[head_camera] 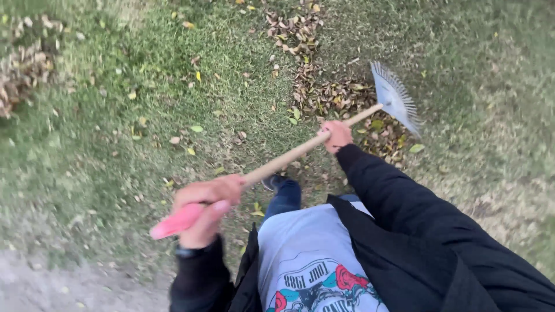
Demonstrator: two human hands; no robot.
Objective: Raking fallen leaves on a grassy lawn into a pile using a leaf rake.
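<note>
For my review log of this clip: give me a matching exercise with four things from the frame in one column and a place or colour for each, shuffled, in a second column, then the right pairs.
Things:
1. left hand
2. right hand
3. rake head
4. shoe

Place or colour:
A. over the strip of brown leaves
B. on the pink grip at the handle's end
C. on the grass below the wooden handle
D. partway along the wooden handle, nearer the tines

Pairs: 1-B, 2-D, 3-A, 4-C
</note>
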